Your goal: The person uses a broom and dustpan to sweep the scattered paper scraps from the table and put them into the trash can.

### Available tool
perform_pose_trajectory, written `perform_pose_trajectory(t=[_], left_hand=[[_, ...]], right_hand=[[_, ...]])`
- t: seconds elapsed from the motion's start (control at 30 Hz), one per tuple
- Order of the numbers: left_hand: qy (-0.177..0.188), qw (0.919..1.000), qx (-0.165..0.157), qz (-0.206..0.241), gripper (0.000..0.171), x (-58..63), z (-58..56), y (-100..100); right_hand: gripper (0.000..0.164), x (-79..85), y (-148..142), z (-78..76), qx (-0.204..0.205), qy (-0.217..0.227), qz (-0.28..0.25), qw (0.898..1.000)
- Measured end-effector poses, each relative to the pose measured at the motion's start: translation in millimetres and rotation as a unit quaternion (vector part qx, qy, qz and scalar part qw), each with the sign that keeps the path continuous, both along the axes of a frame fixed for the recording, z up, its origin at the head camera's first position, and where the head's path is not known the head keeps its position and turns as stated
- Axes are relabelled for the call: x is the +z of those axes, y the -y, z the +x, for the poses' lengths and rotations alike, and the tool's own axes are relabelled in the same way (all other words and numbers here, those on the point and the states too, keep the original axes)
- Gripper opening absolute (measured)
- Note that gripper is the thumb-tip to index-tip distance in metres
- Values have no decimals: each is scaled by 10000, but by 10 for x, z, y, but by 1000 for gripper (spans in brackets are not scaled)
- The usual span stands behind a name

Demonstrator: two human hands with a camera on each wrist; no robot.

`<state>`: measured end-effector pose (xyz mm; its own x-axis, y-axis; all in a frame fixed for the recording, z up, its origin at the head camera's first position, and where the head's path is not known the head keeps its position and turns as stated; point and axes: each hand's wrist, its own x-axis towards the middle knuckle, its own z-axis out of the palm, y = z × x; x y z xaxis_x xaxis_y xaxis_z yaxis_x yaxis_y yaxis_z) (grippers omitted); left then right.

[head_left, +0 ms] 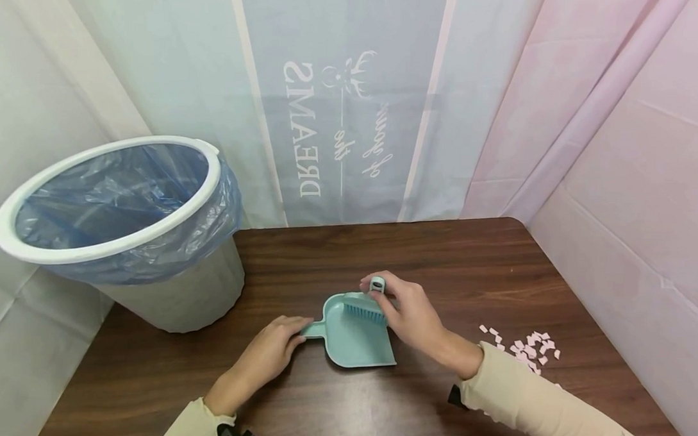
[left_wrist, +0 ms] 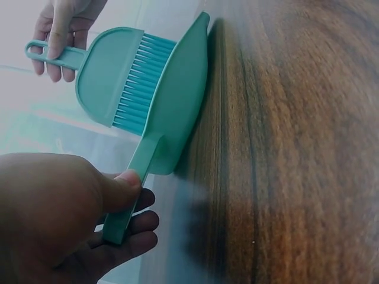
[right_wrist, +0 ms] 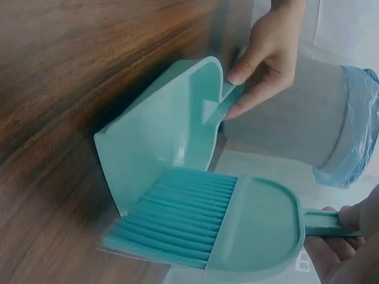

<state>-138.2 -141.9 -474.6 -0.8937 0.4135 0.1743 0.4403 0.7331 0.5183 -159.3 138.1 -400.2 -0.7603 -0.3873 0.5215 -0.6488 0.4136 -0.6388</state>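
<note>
My left hand [head_left: 273,345] grips the handle of a mint-green dustpan [head_left: 356,340] on the dark wooden table, thumb on top of the handle in the left wrist view. My right hand [head_left: 413,310] pinches the handle of a matching hand brush [head_left: 362,300] and holds it upright, bristles down, over the far side of the pan. In the right wrist view the teal bristles [right_wrist: 177,219] overlap the pan's open edge. No scraps show in the pan. Small pale pink paper scraps [head_left: 532,348] lie scattered to the right, partly hidden behind my right forearm.
A grey bin [head_left: 202,296] with a white rim and a blue plastic liner [head_left: 228,201] stands at the table's left. A printed fabric backdrop [head_left: 352,115] hangs behind the table [head_left: 452,247], with pale cloth walls at both sides.
</note>
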Motion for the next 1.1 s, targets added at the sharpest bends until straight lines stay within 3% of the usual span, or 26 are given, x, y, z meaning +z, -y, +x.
perform_pose_trajectory(t=[0.37, 0.57, 0.77, 0.93, 1.1], left_hand=[[-143, 9995, -172, -205, 35, 52, -52, -22], [-95, 9995, -240, -197, 35, 41, -37, -12], [-146, 9993, -214, -286, 34, 43, -22, -27], [-179, 9991, -144, -351, 33, 46, -7, -26], [-210, 9992, -96, -312, 32, 40, -8, -30]], right_hand=[[25, 318, -395, -83, 245, -46, -363, 9990], [26, 468, -689, -36, 420, 336, -222, 9983], [29, 516, -1011, 100, 870, 790, -114, 9930], [32, 503, -1255, 201, 1605, 1245, -17, 9791], [32, 471, -1459, 246, 2333, 1857, -92, 9545]])
